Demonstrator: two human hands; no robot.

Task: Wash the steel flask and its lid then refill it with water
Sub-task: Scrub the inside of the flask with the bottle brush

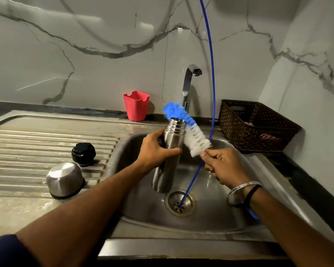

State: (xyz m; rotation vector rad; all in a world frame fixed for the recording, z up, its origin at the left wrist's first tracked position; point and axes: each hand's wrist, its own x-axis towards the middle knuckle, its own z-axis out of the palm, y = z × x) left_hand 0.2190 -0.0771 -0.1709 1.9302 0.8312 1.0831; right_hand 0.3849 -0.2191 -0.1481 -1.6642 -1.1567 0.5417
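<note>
Marble-veined wall panels back one steel sink (143,205) with a ribbed drainboard. One brown basket (255,130), one red cup (136,106). One steel flask (169,153), open-mouthed and brushed silver, tilts over the basin, the left hand (154,151) wrapped around it. Right hand (222,166) grips one blue-white bottle brush (191,133) beside its neck. One steel cap (65,179), one black lid (83,154) on the drainboard.

steel drainboard (27,132) carries black lid (83,154), upturned steel cup (65,179); red cup (136,105) behind.
</note>
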